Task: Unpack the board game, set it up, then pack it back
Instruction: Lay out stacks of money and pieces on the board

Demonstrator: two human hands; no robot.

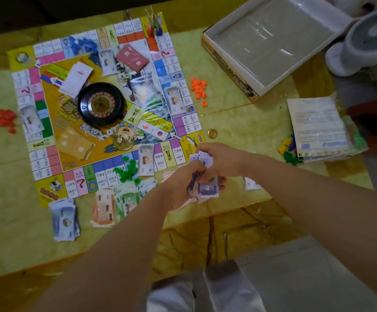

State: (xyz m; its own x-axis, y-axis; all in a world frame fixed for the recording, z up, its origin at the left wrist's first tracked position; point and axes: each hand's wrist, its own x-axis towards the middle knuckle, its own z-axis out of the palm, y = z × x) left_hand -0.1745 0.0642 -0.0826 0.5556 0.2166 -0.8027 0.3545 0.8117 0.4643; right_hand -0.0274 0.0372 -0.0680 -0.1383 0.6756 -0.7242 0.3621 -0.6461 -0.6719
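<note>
Head view. The game board (106,104) is lying unfolded on the table (239,115), with the roulette wheel (101,104) sitting at its centre. A red card deck (132,57), a white card stack (76,78) and an orange card stack (75,143) are resting on the board around the wheel. Blue pieces (81,45) are sitting on the board's far edge, green pieces (128,170) on its near edge. Orange pieces (198,87) are lying just right of the board, red pieces (4,120) just left of it. A gold coin (212,133) is lying near the board's near right corner. The open box (230,68) is standing at the far right, near a white fan (367,39). A bagged instruction sheet (318,129) is lying at the table's right edge. Banknote piles (104,208) are lying along the board's near edge.

Both forearms are reaching in from the bottom of the frame, meeting over the board's near right corner. The left hand (178,188) is curling its fingers round a stack of purple banknotes (207,188). The right hand (219,158) is working just beyond it, pinching several notes of the same stack.
</note>
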